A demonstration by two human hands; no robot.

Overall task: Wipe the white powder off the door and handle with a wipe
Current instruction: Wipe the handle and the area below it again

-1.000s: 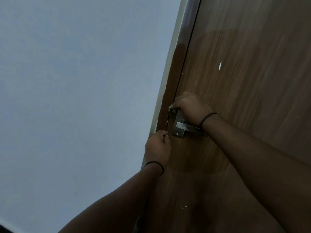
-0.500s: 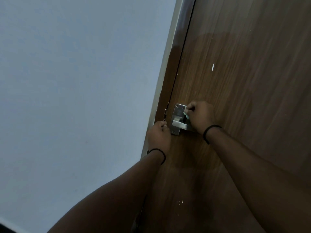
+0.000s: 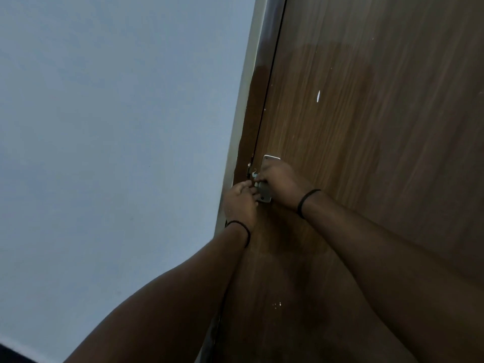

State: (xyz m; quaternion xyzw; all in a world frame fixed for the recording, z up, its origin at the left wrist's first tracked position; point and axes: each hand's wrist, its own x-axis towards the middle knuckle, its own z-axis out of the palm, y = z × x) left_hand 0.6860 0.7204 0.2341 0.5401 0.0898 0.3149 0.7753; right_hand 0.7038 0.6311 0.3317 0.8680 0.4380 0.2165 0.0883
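Wipe [image 3: 254,176] pinched in right hand [image 3: 281,183] (against handle plate [image 3: 264,193]).

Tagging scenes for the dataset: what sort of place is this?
Likely indoors at a room doorway, home or office unclear. A wood-grain door with a metal handle plate sits in a frame beside a plain painted wall.

Brown wood-grain door [image 3: 366,153], white specks; metal handle plate [image 3: 264,195] near edge; wipe [image 3: 254,176] bunched against it.

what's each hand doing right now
Left hand: fingers touching the handle plate; grip cannot be told.
Right hand: pinching the wipe at the plate.
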